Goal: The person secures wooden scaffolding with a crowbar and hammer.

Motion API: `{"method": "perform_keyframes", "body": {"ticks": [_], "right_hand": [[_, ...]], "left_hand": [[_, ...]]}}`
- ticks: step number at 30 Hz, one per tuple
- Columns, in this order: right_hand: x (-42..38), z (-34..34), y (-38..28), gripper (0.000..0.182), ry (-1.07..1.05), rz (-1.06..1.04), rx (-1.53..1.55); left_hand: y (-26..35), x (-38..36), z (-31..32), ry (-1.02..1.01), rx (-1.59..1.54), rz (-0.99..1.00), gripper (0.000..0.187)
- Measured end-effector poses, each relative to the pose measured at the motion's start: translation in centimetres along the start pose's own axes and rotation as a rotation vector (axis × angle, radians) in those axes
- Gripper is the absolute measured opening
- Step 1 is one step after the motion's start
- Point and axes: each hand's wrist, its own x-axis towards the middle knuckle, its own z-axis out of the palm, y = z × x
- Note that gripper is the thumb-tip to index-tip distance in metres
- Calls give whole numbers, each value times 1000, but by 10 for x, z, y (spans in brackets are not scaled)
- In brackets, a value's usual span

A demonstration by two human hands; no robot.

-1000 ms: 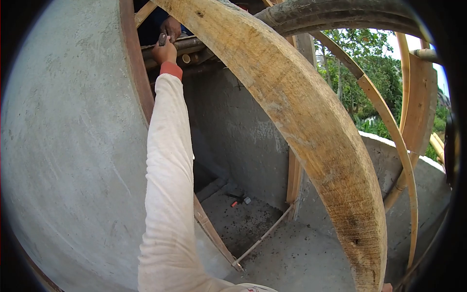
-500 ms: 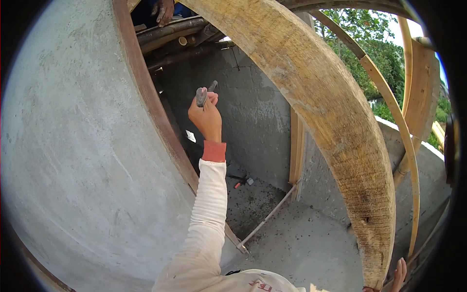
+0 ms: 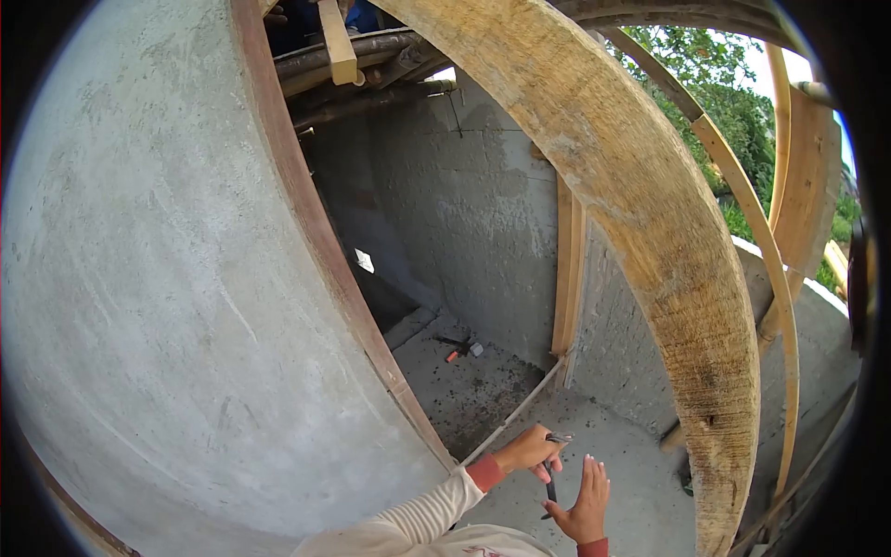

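My left hand [image 3: 530, 451] is closed around a dark metal hand tool [image 3: 551, 486], its kind unclear. One end sticks out above my fingers, and a slim dark shaft runs down below them. Just to the right, my right hand [image 3: 587, 502] is open, fingers stretched upward and thumb out to the side near the shaft's lower end. Both hands are low in the view, over the grey concrete floor [image 3: 626, 455]. A thick curved-looking timber [image 3: 687, 269] passes to the right of them.
A plastered wall [image 3: 167, 278] with a brown wooden edge [image 3: 320, 232] stands at left. Overhead, a person in blue [image 3: 362, 17] is partly visible behind a squared wooden piece [image 3: 339, 46]. A tool with an orange part [image 3: 453, 356] lies on the floor beyond a thin strip [image 3: 520, 408].
My left hand came down from high in the doorway with the tool. My right hand moved left from beside the timber's lower end. A wooden piece now juts out overhead.
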Motion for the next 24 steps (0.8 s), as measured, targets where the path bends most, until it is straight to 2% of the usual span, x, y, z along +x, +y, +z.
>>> {"method": "perform_keyframes", "body": {"ticks": [2,4,5,6,7,8,10,12,14,15,16,17,19,20,22,24], "right_hand": [[-31,36,13,41,-264,201,337],[-70,64,27,34,-742,642,1000],[-76,67,26,32,-693,654,933],[-82,67,25,31,-644,666,862],[-87,63,26,31,-592,676,790],[-93,58,30,31,-564,700,770],[-108,48,38,32,-501,751,733],[-138,41,51,33,-499,819,628],[-170,34,70,33,-492,876,531],[-189,34,81,33,-484,908,488],[-209,26,84,32,-471,958,441],[-210,8,83,35,-503,1015,370],[-227,-13,87,37,-527,1121,298],[-248,-15,93,39,-514,1106,247],[-253,-43,89,42,-541,1203,161],[-274,-58,87,41,-500,1293,163]], "left_hand": [[-9,-4,9,-174,-90,-67,43],[2,-4,1,-279,-14,-9,36],[10,-6,-6,-334,20,16,39],[22,-12,-23,-261,135,191,57],[40,-15,-46,-187,251,368,84],[57,-3,-73,-12,160,455,110],[126,-6,-127,295,-252,688,104],[196,-6,-171,422,-345,926,99],[266,1,-202,422,-343,1054,110],[303,-10,-194,417,-425,1035,108],[331,3,-212,295,-379,1198,102],[358,10,-223,237,-387,1241,98],[388,20,-253,219,-403,1238,91],[391,36,-266,225,-407,1210,87],[370,77,-277,268,-424,1142,80],[329,118,-258,354,-433,1081,73]]}}
